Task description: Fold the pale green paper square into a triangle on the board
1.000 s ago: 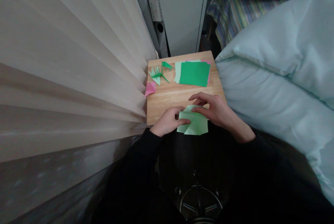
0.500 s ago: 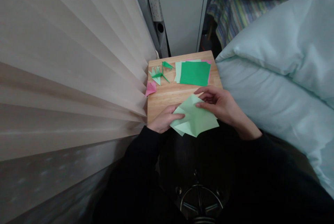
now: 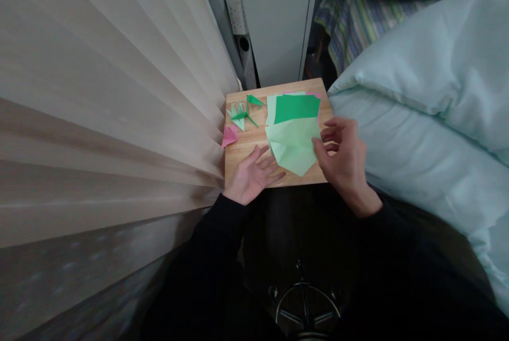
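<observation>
Right hand [image 3: 344, 152] holds the light green sheet [image 3: 294, 147] by one edge toward the near right corner of the bench [image 3: 254, 137], left hand [image 3: 249, 177] spread wide; such one-sided hold could let it swing and crease.

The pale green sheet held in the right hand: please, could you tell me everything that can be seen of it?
The pale green sheet looks like thin paper, creased and not quite flat, with a blunt point toward the person. The right hand holds its right edge. It is over the wooden tabletop, hiding the near part of the dark green sheet; whether it rests on either is unclear. The open left hand is by its lower left edge.
</observation>
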Demonstrator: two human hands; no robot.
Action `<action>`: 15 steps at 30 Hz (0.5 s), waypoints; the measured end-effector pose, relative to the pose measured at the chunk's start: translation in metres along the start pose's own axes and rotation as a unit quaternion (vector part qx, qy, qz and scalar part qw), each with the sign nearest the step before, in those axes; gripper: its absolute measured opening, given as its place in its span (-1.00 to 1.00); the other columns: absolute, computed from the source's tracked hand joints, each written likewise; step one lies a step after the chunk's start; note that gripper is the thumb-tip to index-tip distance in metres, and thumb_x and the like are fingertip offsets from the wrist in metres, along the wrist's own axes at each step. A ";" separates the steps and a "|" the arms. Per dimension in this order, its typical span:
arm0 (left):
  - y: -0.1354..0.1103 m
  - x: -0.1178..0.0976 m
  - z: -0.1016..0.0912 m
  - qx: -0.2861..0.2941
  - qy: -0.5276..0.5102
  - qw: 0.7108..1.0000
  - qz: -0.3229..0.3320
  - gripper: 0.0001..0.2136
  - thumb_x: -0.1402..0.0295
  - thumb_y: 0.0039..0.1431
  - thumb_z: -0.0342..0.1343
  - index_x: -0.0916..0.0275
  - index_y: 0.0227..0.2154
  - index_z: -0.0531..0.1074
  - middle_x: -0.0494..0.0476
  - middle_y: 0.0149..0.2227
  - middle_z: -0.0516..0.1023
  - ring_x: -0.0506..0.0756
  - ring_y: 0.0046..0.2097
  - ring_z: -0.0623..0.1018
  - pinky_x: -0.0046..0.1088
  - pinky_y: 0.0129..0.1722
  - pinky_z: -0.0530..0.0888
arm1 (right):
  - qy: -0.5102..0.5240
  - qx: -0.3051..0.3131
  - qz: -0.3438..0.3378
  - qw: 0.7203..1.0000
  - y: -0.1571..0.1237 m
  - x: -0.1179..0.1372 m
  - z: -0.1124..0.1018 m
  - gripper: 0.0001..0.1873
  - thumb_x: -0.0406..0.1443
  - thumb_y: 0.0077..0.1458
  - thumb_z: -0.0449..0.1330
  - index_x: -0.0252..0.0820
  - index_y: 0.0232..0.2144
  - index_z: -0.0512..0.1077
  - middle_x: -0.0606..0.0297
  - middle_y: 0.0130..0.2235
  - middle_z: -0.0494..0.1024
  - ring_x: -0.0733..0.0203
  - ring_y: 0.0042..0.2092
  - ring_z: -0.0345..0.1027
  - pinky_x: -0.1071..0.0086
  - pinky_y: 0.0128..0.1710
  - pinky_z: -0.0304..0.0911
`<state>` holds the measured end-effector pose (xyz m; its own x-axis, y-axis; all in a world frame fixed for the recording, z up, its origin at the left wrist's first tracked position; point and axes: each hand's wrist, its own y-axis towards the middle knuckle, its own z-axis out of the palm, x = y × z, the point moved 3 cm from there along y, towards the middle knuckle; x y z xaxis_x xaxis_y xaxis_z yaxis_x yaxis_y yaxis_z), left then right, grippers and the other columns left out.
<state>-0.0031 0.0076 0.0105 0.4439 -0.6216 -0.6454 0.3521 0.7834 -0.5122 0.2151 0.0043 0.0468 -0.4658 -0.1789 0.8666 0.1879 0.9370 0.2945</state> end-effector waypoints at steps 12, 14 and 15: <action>0.009 0.015 0.008 -0.081 0.030 0.984 0.154 -0.53 0.39 0.07 0.40 0.19 0.05 0.44 0.23 0.15 0.61 0.25 0.17 0.60 -0.12 0.20 0.55 | 0.154 -0.027 0.116 0.981 -0.020 0.005 0.033 -0.56 -0.22 0.14 0.29 0.04 -0.08 0.11 0.45 -0.36 0.39 0.20 -0.35 0.49 0.29 -0.32 0.51; 0.010 0.013 0.004 -0.095 0.041 0.980 0.168 -0.57 0.36 0.12 0.38 0.18 0.05 0.46 0.22 0.17 0.61 0.26 0.18 0.60 -0.10 0.20 0.56 | 0.187 -0.019 0.141 0.972 -0.022 0.004 0.035 -0.54 -0.23 0.13 0.30 0.06 -0.07 0.10 0.49 -0.38 0.37 0.22 -0.39 0.48 0.27 -0.30 0.51; 0.011 0.012 0.002 -0.103 0.044 0.979 0.172 -0.58 0.34 0.14 0.36 0.17 0.06 0.47 0.22 0.18 0.60 0.27 0.19 0.60 -0.09 0.20 0.57 | 0.199 -0.018 0.150 0.968 -0.022 0.004 0.035 -0.54 -0.24 0.13 0.30 0.06 -0.07 0.10 0.50 -0.39 0.36 0.23 -0.41 0.47 0.28 -0.31 0.51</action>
<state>0.0076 0.0084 -0.0017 0.4307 -0.3265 -0.8414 0.0176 0.9351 -0.3538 0.1791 -0.0066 0.0294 -0.0160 -0.0083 0.9998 0.2958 0.9552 0.0126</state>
